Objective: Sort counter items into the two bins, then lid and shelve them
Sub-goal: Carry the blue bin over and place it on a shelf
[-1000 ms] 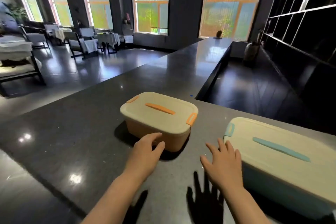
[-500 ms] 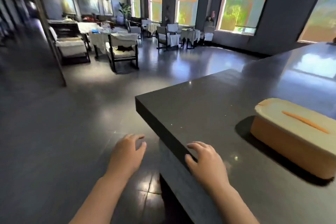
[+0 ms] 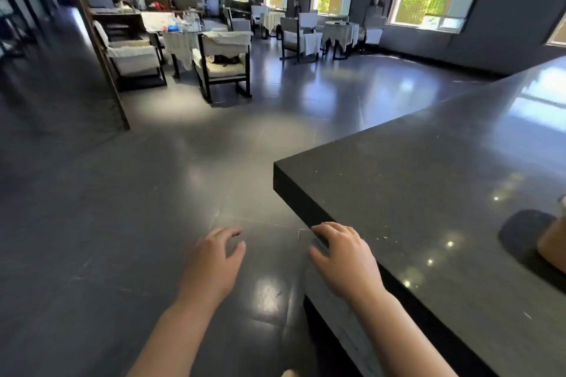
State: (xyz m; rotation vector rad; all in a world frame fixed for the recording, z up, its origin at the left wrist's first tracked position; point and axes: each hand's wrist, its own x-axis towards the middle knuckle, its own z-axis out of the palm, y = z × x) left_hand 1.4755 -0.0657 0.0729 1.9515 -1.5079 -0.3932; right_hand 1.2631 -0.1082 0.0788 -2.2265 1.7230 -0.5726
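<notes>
Only a corner of the orange bin (image 3: 552, 243) shows at the right edge, standing on the dark stone counter (image 3: 428, 187). The blue bin is out of view. My left hand (image 3: 211, 266) hovers over the floor to the left of the counter's corner, fingers loosely curled, holding nothing. My right hand (image 3: 344, 257) hangs over the counter's near edge, fingers relaxed and empty. Both hands are well to the left of the orange bin.
The counter's sharp corner (image 3: 277, 168) juts out just ahead of my hands. Glossy grey floor (image 3: 153, 193) spreads to the left. Dining chairs (image 3: 222, 66) and cloth-covered tables (image 3: 340, 32) stand further back by the windows.
The view has swung left, away from the bins: the blue bin left the frame and the orange bin slid to the right edge. Both hands drew back from the bins to the counter's corner.
</notes>
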